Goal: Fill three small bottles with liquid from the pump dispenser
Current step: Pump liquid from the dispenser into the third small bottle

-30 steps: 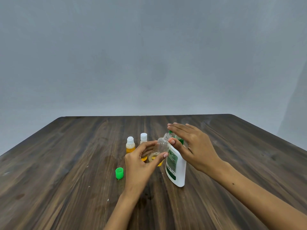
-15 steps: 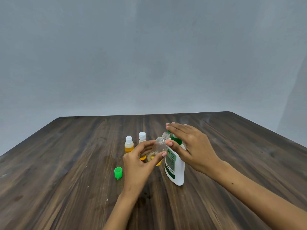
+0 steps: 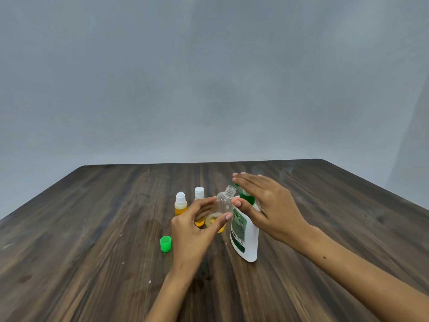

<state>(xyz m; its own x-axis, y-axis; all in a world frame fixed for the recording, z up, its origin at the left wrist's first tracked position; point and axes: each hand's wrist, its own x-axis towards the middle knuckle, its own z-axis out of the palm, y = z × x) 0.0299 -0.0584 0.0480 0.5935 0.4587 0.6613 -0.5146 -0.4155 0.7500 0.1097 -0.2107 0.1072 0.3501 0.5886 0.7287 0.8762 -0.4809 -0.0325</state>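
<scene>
Head view: left hand (image 3: 188, 231), grip curled round small clear uncapped plastic bottle (image 3: 223, 206), tilted, neck just beside green pump nozzle; little yellow liquid at its bottom. Right hand (image 3: 267, 205), fingers straight, flat over green pump head of white pump dispenser (image 3: 246, 235) standing on dark wood-grain counter (image 3: 92, 228). Two white-capped small bottles (image 3: 181, 204) with yellow liquid behind left hand. Loose green cap (image 3: 165, 244) left of wrist.

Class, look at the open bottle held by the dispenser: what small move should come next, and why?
Probably press the pump down again. The left hand holds the uncapped bottle tilted to the green nozzle of the dispenser, the right hand lies flat on the pump, and only a little yellow liquid is inside.
</scene>
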